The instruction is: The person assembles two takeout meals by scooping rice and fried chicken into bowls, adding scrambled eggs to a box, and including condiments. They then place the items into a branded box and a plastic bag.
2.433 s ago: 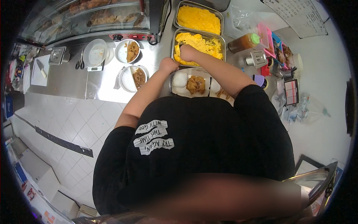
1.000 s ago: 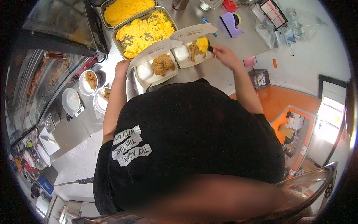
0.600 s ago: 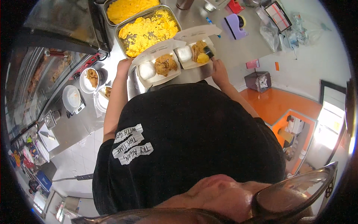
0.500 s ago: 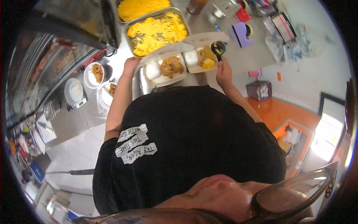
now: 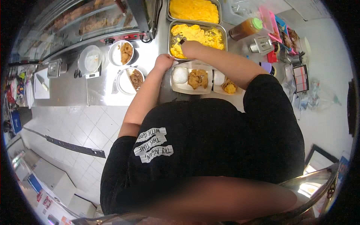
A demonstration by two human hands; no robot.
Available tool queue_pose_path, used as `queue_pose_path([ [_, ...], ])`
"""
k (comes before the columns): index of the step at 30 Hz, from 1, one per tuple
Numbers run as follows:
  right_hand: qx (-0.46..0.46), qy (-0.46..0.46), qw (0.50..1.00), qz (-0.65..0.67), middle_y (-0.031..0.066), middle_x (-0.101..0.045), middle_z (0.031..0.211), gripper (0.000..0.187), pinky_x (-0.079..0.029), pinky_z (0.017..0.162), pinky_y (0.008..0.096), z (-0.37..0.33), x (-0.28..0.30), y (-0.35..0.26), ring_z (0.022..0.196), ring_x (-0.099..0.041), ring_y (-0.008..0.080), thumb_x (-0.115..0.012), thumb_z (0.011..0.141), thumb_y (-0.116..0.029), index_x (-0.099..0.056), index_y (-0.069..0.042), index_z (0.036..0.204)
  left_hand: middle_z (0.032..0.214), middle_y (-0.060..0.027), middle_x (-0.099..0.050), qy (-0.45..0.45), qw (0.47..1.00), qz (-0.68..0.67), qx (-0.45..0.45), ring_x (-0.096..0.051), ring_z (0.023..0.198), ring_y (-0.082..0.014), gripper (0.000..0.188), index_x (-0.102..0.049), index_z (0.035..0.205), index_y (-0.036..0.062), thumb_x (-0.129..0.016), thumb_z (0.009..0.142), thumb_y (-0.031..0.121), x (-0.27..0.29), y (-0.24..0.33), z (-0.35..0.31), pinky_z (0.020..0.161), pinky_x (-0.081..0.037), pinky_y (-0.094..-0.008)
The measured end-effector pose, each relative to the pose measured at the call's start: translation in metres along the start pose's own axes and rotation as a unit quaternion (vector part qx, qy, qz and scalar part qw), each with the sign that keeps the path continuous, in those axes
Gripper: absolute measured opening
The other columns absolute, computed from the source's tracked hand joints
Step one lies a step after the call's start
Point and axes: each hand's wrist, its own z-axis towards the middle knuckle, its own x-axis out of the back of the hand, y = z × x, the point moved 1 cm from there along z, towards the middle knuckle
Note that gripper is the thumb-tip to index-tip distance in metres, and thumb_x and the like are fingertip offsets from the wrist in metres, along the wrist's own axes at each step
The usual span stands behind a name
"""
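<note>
A white foam takeaway box (image 5: pixel 183 87) lies open on the steel counter, with a white rice mound, a fried brown piece and some yellow food in its compartments. My left hand (image 5: pixel 164 62) grips the box's far left corner. My right hand (image 5: pixel 190 47) reaches over the box into the near steel tray (image 5: pixel 223 31) of yellow scrambled egg, shut on a dark spoon handle (image 5: pixel 182 41). A second tray (image 5: pixel 193 9) of the same yellow food stands behind it.
Two white bowls with brown fried pieces (image 5: pixel 121 53) (image 5: pixel 129 80) and a lidded bowl (image 5: pixel 89 60) stand left of the box. A glass display case (image 5: pixel 82 18) is at the back left. An orange sauce bottle (image 5: pixel 245 28), small containers and a napkin holder (image 5: pixel 261 45) crowd the right.
The view swung back toward the counter. My right hand moved from the box's right compartment up into the near egg tray; my left hand stayed on the box.
</note>
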Motion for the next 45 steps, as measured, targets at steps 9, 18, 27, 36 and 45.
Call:
queue_pose_path([
  [9,0.109,0.109,0.984,0.094,0.026,-0.069,0.084,0.019,-0.054,0.07,0.0459,0.006,-0.031,-0.014,0.078,-0.069,0.0395,-0.061,0.074,-0.008,-0.071,0.004,0.085,0.085,-0.0172,-0.071,-0.02,0.999,-0.029,0.022,-0.069,0.081,-0.0319,0.03,-0.075,0.087,0.0053,-0.065,0.088,0.034,0.002,0.012,-0.007,0.076,-0.052,-0.0414],
  [18,0.058,-0.076,0.93,0.354,0.0053,-0.055,0.068,0.022,-0.039,0.048,0.0316,0.047,-0.045,0.042,0.053,-0.048,0.0159,-0.049,0.094,-0.018,-0.066,-0.004,0.095,0.09,-0.0179,-0.071,-0.007,0.999,-0.029,0.019,-0.068,0.085,-0.0339,0.026,-0.076,0.089,0.0074,-0.067,0.087,0.032,0.0,0.02,-0.014,0.078,-0.053,-0.0434],
  [27,0.041,0.008,0.971,0.234,0.0145,-0.064,0.079,0.022,-0.047,0.059,0.0388,0.023,-0.026,0.088,0.066,-0.06,0.0283,-0.055,0.082,-0.009,-0.068,-0.004,0.099,0.088,-0.0193,-0.071,-0.01,0.999,-0.05,0.0,-0.068,0.085,-0.0339,0.025,-0.076,0.09,0.0087,-0.064,0.091,0.031,0.004,0.019,-0.019,0.078,-0.052,-0.0427],
  [36,0.067,0.023,0.995,0.069,0.0256,-0.068,0.094,0.029,-0.052,0.075,0.0463,0.014,-0.036,0.006,0.088,-0.067,0.0399,-0.056,0.078,-0.013,-0.071,0.001,0.099,0.085,-0.0202,-0.07,0.002,0.998,-0.058,0.011,-0.068,0.081,-0.0348,0.025,-0.076,0.088,0.0069,-0.066,0.089,0.03,0.001,0.019,-0.019,0.077,-0.053,-0.0435],
  [45,-0.091,-0.1,0.777,0.615,0.0089,-0.062,0.067,0.019,-0.032,0.038,0.0354,0.061,-0.054,0.032,0.042,-0.039,0.0147,-0.049,0.087,-0.01,-0.066,-0.004,0.081,0.084,-0.0198,-0.07,0.009,0.997,-0.072,0.018,-0.068,0.081,-0.0349,0.023,-0.076,0.086,0.0084,-0.066,0.088,0.029,-0.001,0.021,-0.028,0.076,-0.053,-0.0418],
])
